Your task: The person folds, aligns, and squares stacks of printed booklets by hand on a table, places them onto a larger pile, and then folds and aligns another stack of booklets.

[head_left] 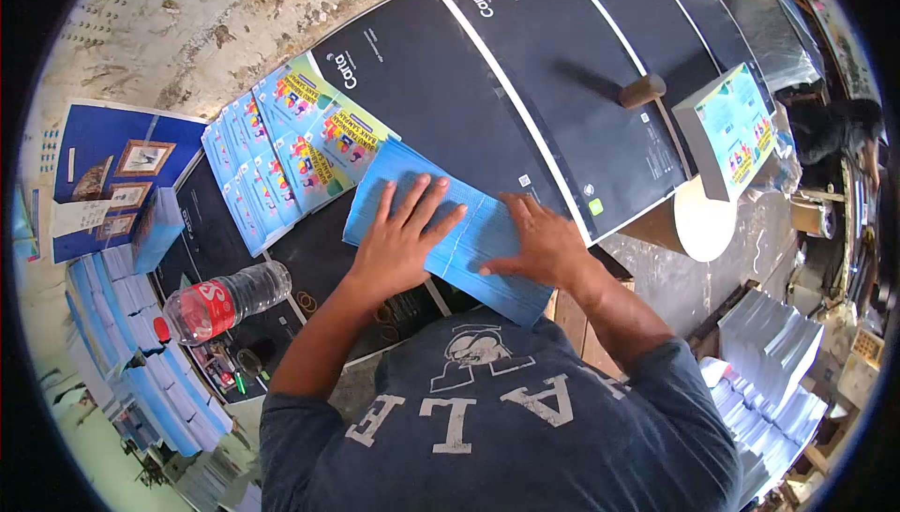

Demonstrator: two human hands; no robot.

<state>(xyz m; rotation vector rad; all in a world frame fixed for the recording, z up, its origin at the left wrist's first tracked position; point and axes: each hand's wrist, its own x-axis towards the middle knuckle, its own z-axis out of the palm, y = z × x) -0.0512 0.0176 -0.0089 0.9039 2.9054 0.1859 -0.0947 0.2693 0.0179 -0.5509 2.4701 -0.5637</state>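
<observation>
My left hand point(401, 240) lies palm down, fingers spread and clamped on nothing, on the left part of the blue open booklet point(455, 231). My right hand point(544, 245) presses flat on its other part, thumb out along it, also gripping nothing. The booklet lies just in front of my shirt point(487, 409), a pale line running across it between my hands. Its far-left corner meets the printed savings-book covers point(291, 151). Beyond it spreads black Carta wrapping point(506, 71), bearing a brown cylindrical object point(642, 90). Left of my forearm lies a red-labelled plastic bottle point(230, 303).
</observation>
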